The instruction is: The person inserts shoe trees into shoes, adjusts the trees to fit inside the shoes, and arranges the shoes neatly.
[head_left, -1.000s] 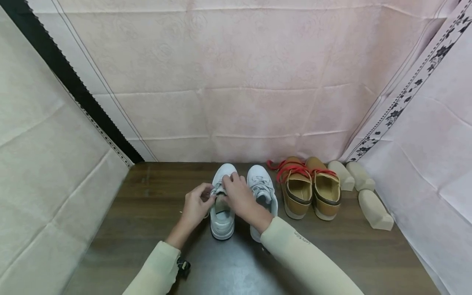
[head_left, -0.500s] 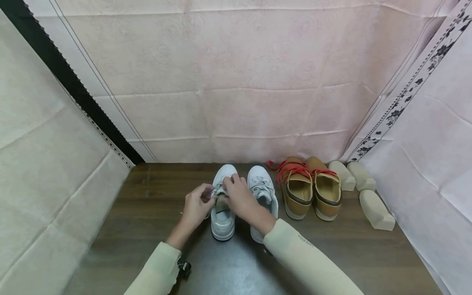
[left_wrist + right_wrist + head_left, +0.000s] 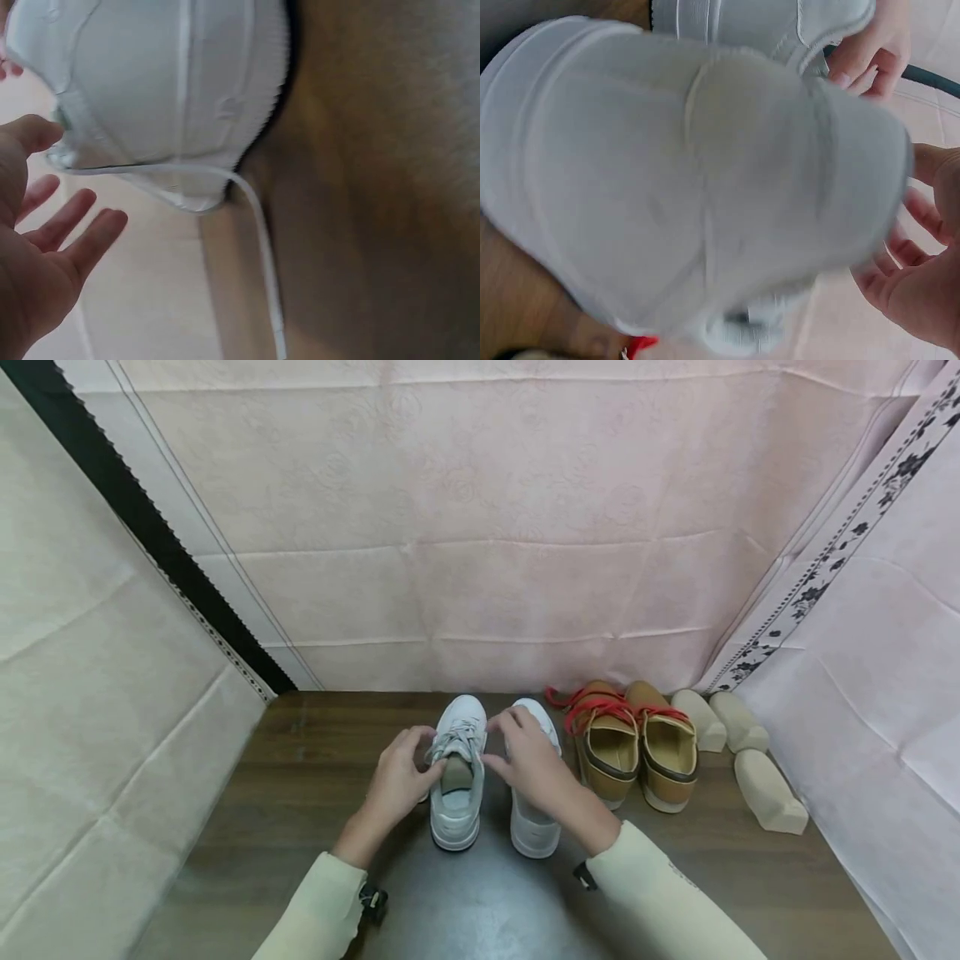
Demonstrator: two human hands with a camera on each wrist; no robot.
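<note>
Clock read in the head view; hub at the left shoe.

Item: left shoe (image 3: pixel 459 777), white, sole down on the floor (image 3: pixel 330 777). Toe to 12, heel to 6; probably so turned to bring the lacing within reach of both hands.

Item: lace (image 3: pixel 262 219), white, in the left wrist view, trailing off the left shoe and held by nothing; presumably an untied end. Whether its tip meets the floor cannot be told.

Item: left hand (image 3: pixel 397 775), at 9. Thumb and fingers apart, grasping nothing. Thumb close by the shoe's collar, contact unclear; a likely stance for handling the lace or steadying that side.

Item: right shoe (image 3: pixel 536 837), white, at 3, apart from the left one and roughly parallel. The gap likely leaves room for fingers between.

Item: right hand (image 3: pixel 528 758), at 3, above the right shoe and hiding its middle. Thumb and fingers apart, grasping nothing; contact uncertain. Probably poised there to attend to the shoe's upper.

Item: brown pair (image 3: pixel 618 752), towards 3, beyond the right shoe, with red laces (image 3: pixel 600 708). Seemingly set aside.

Item: three pale blocks (image 3: pixel 767 789), at 3, farthest out, near the cloth (image 3: pixel 870 727); perhaps parked there out of the way.
</note>
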